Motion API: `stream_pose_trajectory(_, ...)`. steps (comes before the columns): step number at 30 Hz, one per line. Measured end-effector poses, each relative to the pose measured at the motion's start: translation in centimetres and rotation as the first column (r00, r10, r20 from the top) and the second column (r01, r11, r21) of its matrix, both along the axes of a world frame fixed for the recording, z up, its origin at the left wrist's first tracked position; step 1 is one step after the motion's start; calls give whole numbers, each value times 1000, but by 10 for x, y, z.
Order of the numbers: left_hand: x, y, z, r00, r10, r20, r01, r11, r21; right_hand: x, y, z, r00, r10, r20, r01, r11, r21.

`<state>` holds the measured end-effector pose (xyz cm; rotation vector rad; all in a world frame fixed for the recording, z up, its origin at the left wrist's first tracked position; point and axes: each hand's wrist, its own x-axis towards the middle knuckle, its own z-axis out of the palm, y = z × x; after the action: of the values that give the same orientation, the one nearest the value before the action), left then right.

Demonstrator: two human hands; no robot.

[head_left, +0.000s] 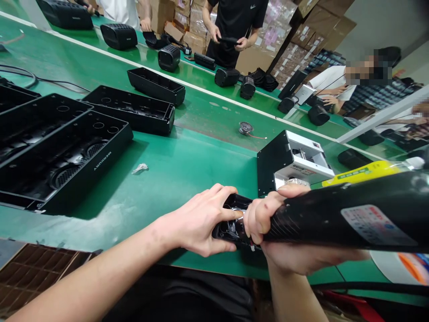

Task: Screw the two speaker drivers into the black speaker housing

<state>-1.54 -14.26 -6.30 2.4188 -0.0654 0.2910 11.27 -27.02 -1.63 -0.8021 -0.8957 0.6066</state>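
Left hand [201, 219] gripped a small black housing [231, 228] at the near surface [174, 170] edge. Right hand [268, 214] clenched the black driver [335, 219], long axis running rightward, tip at the housing. Empty shells [63, 156] lay beyond, left.

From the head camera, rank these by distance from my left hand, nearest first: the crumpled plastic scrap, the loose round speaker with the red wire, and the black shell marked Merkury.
Measured from the left hand:
1. Crumpled plastic scrap, on the green mat just up and to the left.
2. Black shell marked Merkury, farther left on the mat.
3. Loose round speaker, farther back, to the right near the belt's edge.
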Motion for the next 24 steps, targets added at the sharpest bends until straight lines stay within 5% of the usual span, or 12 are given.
stream_pose_trajectory(7, -2, -5, -3, 999, 53, -8, -53, 999, -9, -3, 5, -5, 999, -22, -43, 24, 999, 39)
stream_pose_trajectory(11, -4, -7, -7, 997, 77, -5, -77, 997, -19, 24, -9, 27, 978, -197, -64, 203, 972, 116)
stream_pose_trajectory(14, -6, -7, -7, 992, 106, -68, -109, 993, -38, 62, -43, 61, 932, -308, -192, 343, 920, 188)
stream_pose_trajectory(17, -9, -5, -6, 981, 131, -146, -155, 974, -165, 106, -83, 72, 863, -315, -394, 389, 913, 121)
stream_pose_trajectory(20, -14, 4, -3, 982, 136, -128, -167, 947, -273, 144, -111, 54, 668, -414, -618, 416, 897, -152)
stream_pose_trajectory(24, -27, 28, 6, 926, 320, -202, -373, 858, -352, 177, -120, 9, 574, -490, -656, 378, 869, -319)
